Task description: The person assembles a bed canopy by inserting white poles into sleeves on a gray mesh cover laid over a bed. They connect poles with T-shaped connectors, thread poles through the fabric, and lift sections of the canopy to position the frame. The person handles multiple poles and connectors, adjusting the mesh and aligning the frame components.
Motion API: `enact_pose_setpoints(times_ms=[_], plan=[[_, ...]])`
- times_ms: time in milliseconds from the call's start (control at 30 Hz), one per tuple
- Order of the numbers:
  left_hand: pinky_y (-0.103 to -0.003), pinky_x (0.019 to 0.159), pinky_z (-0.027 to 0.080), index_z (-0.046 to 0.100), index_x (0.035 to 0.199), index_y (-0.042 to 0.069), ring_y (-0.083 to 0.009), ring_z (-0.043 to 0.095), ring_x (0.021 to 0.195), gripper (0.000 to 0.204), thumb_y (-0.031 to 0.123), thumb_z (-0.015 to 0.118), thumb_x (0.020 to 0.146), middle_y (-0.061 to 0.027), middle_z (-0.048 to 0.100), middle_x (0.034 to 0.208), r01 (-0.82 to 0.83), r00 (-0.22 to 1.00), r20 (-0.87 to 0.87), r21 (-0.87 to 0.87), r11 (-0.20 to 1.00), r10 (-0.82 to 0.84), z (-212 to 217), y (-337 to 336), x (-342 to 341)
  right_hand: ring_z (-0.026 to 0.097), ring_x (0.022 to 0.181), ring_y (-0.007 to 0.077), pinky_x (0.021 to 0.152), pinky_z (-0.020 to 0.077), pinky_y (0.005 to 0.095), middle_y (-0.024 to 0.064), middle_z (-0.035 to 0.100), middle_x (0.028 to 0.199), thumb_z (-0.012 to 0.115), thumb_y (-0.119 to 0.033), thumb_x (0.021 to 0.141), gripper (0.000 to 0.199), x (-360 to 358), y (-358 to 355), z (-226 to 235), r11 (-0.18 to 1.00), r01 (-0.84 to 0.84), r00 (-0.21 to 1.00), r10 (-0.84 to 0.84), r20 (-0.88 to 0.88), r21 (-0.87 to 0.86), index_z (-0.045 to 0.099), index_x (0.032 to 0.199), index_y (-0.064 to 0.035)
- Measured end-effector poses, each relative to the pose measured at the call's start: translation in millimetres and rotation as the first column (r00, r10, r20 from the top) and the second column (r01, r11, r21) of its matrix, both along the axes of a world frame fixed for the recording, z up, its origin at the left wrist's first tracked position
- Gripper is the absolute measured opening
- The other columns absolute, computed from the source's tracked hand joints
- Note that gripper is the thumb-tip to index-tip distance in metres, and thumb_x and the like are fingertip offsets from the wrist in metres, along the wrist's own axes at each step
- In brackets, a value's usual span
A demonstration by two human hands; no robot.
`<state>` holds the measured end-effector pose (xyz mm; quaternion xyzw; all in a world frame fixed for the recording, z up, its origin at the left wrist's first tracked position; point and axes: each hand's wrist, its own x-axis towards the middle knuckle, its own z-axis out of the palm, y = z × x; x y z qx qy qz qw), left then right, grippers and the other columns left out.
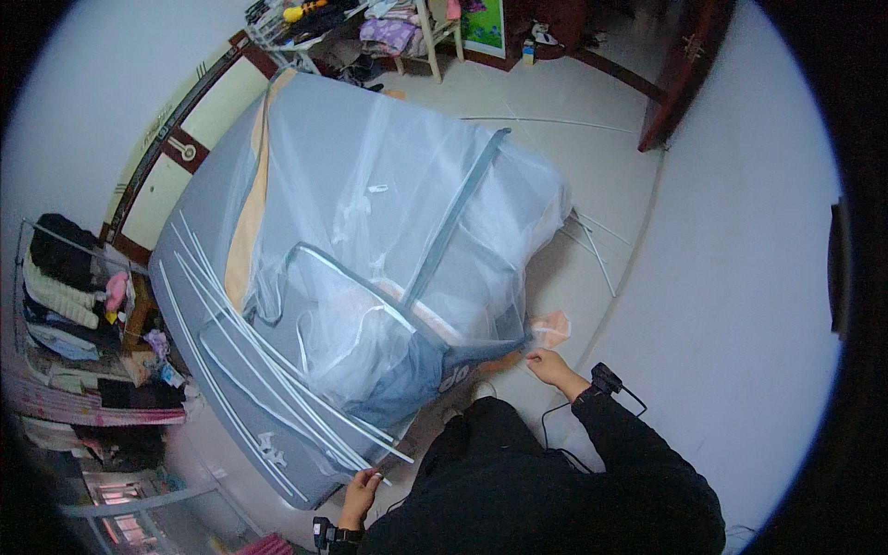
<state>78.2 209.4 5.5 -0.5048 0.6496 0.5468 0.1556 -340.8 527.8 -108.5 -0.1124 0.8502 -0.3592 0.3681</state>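
A grey-covered bed (342,102) carries a sheer white mosquito net (518,203) with grey-blue trim bands (458,217), spread loosely over its right half. Several thin white poles (268,361) lie along the near left of the mattress. My left hand (359,499) is closed at the lower end of one pole, at the bed's near corner. On the right, my right hand (552,368) pinches the pointed grey corner of the net, just off the bed's edge. Beside that hand lies a peach-coloured piece of cloth (552,326), partly under the net.
More white poles (592,245) lie on the tiled floor to the right, beside the wall (740,277). Clothes racks (60,305) stand at the left. A chair with folded clothes (435,42) is at the far side, near the brown door (684,74).
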Motion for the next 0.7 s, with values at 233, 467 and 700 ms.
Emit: enact_pose_setpoints(times_ms=[233, 467, 700], plan=[[-0.028, 0.081, 0.047, 0.059, 0.112, -0.001, -0.0162, 0.062, 0.091, 0.029, 0.018, 0.06, 0.091, -0.0082, 0.067, 0.096, 0.069, 0.998, 0.015, -0.023, 0.997, -0.069, 2, -23, -40, 0.065, 0.093, 0.0276, 0.081, 0.0509, 0.0361, 0.0163, 0.068, 0.1, 0.06, -0.024, 0.086, 0.032, 11, 44, 14, 0.998, 0.058, 0.998, -0.057, 0.028, -0.012, 0.063, 0.107, -0.0001], [-0.029, 0.084, 0.046, 0.06, 0.112, 0.0, -0.0177, 0.061, 0.096, 0.027, 0.016, 0.058, 0.091, -0.0093, 0.066, 0.099, 0.318, 0.948, 0.006, 0.008, 0.948, -0.318, -19, -49, -96, 0.065, 0.092, 0.0285, 0.082, 0.0509, 0.037, 0.0166, 0.068, 0.1, 0.06, -0.023, 0.085, 0.032, 22, 85, -10, 0.983, 0.17, 0.985, -0.17, 0.006, -0.066, 0.063, 0.107, -0.0004], [-0.031, 0.083, 0.047, 0.061, 0.107, -0.002, -0.0199, 0.063, 0.093, 0.023, 0.016, 0.057, 0.092, -0.012, 0.068, 0.098, 0.473, 0.88, -0.049, 0.009, 0.881, -0.472, -55, -74, -166, 0.065, 0.095, 0.0263, 0.083, 0.0512, 0.0362, 0.0157, 0.067, 0.103, 0.061, -0.024, 0.087, 0.034, 19, 67, 1, 0.965, 0.251, 0.968, -0.249, 0.034, -0.082, 0.061, 0.113, -0.0015]])
